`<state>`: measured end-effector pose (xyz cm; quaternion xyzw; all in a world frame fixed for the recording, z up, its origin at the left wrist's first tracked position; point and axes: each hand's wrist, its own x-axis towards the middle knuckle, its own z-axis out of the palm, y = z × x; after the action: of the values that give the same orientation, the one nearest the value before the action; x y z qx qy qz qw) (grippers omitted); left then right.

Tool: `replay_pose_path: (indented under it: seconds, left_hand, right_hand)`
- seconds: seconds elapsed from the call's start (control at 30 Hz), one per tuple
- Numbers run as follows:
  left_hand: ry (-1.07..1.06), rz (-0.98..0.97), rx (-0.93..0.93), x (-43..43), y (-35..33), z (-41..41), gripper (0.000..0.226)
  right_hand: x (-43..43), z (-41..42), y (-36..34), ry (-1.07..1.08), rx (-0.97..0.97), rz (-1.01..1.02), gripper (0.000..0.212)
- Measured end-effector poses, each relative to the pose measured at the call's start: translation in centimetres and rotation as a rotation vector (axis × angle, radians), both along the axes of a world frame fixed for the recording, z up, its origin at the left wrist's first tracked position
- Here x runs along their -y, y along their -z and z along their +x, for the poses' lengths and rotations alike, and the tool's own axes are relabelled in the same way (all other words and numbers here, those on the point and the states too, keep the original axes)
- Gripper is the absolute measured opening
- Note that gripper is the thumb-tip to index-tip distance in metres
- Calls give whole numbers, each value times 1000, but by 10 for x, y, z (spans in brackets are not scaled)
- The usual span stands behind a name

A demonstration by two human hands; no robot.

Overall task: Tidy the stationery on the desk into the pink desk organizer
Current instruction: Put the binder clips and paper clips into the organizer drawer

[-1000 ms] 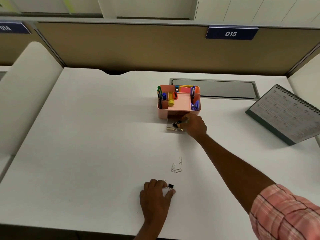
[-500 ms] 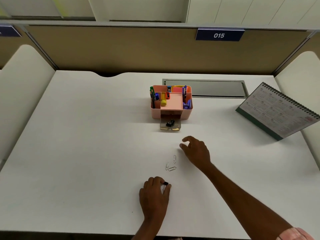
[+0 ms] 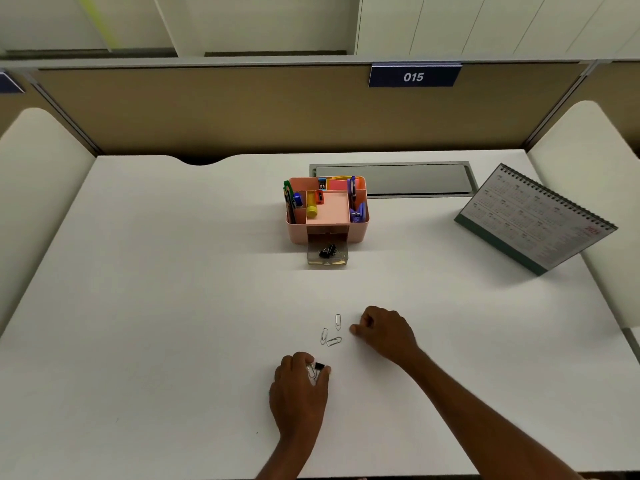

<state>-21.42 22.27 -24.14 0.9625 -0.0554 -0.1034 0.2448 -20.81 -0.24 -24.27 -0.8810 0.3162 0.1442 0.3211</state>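
**Clips near the bottom of the frame, organizer above them**

We see the left hand (image 3: 299, 386) low in the centre of the frame, resting on the white desk (image 3: 156, 306). Its thumb and fingers pinch a small black binder clip (image 3: 319, 367), and a silver clip (image 3: 311, 371) shows against the same fingers.

Just up and to the right lie three loose paper clips (image 3: 334, 341), close together on the desk. The right hand (image 3: 384, 332) rests just beside them on their right. Its fingers are curled under, and we see nothing held in them.

Well above both hands, in the centre of the frame, stands the pink organizer (image 3: 355, 233). Pens (image 3: 287, 194) and other coloured items fill its top compartments. Its clear drawer (image 3: 327, 262) is pulled out at the front toward the bottom of the frame, with black binder clips (image 3: 327, 251) inside.

A grey hatch (image 3: 415, 178) is set into the desk behind the organizer. A spiral desk calendar (image 3: 533, 220) stands at the right of the frame. A dark number plate (image 3: 414, 76) reading 015 sits on the partition at the top.
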Motion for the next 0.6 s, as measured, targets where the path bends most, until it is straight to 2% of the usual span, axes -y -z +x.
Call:
replay_pose_path:
  seconds: [0.27, 0.5, 0.6]
  left_hand:
    - [-20, -70, 33, 16, -13, 27, 20]
    - [38, -162, 189, 80, -61, 134, 19]
    - [73, -137, 175, 107, -67, 174, 23]
  right_hand:
    - [-4, -3, 3, 8, 27, -17, 34]
    - [-11, -8, 6, 29, 64, -45, 34]
    - [-17, -12, 12, 1, 89, -77, 34]
